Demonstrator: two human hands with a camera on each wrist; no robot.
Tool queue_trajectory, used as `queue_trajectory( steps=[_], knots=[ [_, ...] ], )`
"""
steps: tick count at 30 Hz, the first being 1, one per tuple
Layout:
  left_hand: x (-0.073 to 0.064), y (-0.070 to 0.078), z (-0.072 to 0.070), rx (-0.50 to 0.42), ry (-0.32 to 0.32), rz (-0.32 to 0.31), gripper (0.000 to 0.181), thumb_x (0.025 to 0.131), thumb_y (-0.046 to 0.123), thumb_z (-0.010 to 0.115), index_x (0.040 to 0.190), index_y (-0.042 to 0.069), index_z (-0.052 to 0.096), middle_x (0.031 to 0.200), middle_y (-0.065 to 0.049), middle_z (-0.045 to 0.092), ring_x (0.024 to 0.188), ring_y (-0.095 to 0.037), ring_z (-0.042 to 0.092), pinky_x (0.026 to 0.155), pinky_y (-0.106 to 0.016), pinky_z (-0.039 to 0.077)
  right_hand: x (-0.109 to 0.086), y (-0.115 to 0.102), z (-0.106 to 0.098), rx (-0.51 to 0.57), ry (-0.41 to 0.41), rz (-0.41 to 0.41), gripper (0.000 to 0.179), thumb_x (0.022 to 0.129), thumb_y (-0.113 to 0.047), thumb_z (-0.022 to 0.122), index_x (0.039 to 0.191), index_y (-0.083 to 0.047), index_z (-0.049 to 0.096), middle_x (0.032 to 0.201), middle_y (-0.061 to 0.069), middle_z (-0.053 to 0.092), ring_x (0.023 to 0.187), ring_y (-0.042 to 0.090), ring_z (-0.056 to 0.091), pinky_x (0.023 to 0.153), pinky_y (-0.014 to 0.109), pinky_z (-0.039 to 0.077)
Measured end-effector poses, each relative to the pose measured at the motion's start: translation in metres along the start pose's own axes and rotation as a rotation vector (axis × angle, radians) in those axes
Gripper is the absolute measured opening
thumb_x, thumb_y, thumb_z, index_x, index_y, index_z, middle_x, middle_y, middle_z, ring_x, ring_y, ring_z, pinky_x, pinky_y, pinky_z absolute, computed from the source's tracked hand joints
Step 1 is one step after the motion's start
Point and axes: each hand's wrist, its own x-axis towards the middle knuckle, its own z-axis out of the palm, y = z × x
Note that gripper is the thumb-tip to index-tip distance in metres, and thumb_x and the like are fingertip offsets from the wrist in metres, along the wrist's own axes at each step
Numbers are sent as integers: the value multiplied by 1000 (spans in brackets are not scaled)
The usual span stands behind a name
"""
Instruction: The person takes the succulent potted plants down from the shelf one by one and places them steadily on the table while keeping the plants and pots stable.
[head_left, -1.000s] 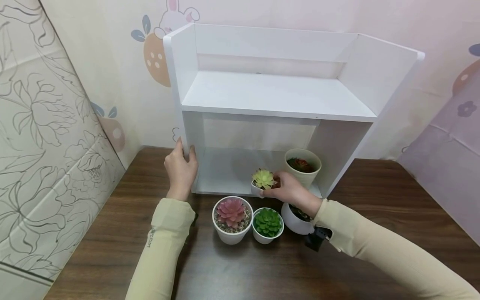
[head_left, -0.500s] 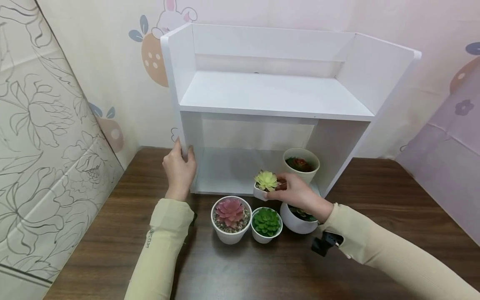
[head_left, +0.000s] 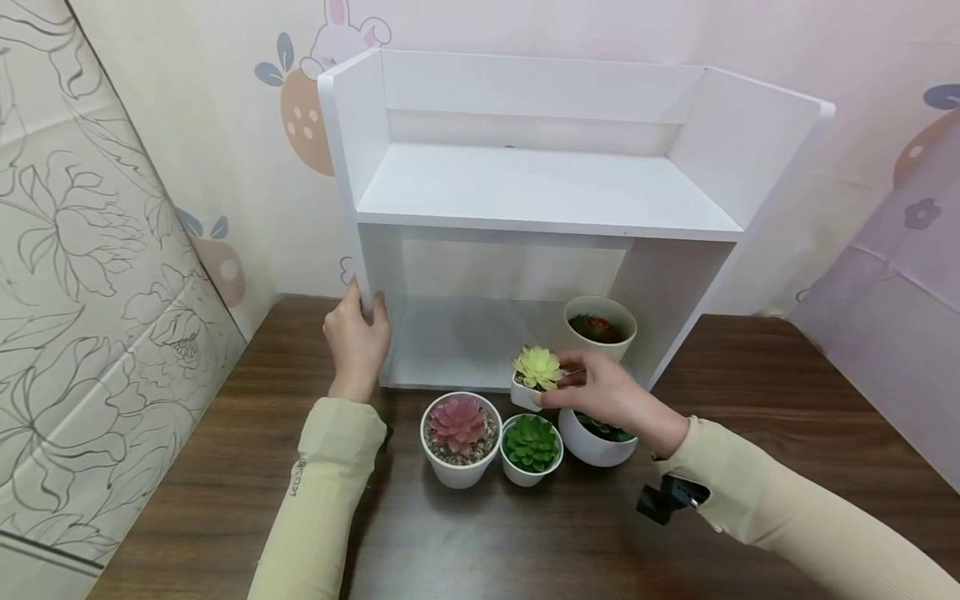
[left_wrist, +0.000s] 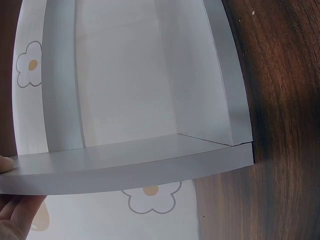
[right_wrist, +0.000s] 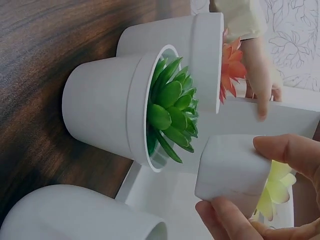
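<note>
My left hand (head_left: 357, 342) grips the front edge of the left side panel of a white two-tier shelf (head_left: 547, 193), thumb on the inner face and fingers outside. Between thumb and fingers, my right hand (head_left: 603, 390) pinches a small white pot with a yellow-green succulent (head_left: 537, 367), held up at the front of the lower tier. In the right wrist view the small pot (right_wrist: 232, 172) is gripped by its sides. Just in front stand a potted pink succulent (head_left: 459, 429), a potted green succulent (head_left: 531, 446) and a rounded white pot (head_left: 596, 443), partly hidden by my right hand.
A cream pot with a reddish plant (head_left: 600, 327) stands inside the lower tier at the right. The shelf stands on a dark wooden table (head_left: 480, 542), against a patterned wall (head_left: 225, 100). A black device (head_left: 671, 498) is strapped at the right wrist.
My right hand has drawn the yellow-green succulent slightly right and toward me, away from the lower tier's floor. My left hand keeps its hold on the side panel.
</note>
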Motion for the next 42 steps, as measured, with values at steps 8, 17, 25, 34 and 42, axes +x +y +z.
queue_trajectory(
  steps=[8,17,25,34,42],
  knots=[
    [1,-1,0,-6,-3,-7,29,94,8,55,121,-2,59,117,-25,65,108,-40,63,86,-52,53,-10,-2,-2,-15,6,-51,65,78,-28,77,128,6,52,117,18,62,102,26,63,83,37,53],
    [2,-2,-1,-11,-3,-9,29,94,7,55,121,-4,59,116,-26,65,107,-40,64,85,-52,53,-24,-7,3,21,-19,-112,61,75,-23,80,122,7,55,106,14,65,91,19,66,78,33,55],
    [3,-3,-1,-8,-2,-13,31,94,8,55,123,-3,58,117,-25,65,107,-40,63,84,-52,53,-32,-10,8,99,-57,-126,64,74,-17,80,124,11,52,105,14,64,89,17,66,76,26,55],
    [3,-3,-1,-3,-1,-15,30,94,9,55,122,-3,58,116,-25,65,106,-40,64,85,-52,53,-38,-7,12,128,-94,-177,59,73,-16,80,119,10,54,101,13,65,86,16,67,74,22,55],
    [3,-3,-1,0,2,-11,30,94,9,56,121,-3,58,115,-26,66,106,-40,64,85,-52,53,-44,-4,17,143,-120,-233,54,71,-16,80,114,9,57,103,13,63,88,18,66,77,22,56]
  ],
)
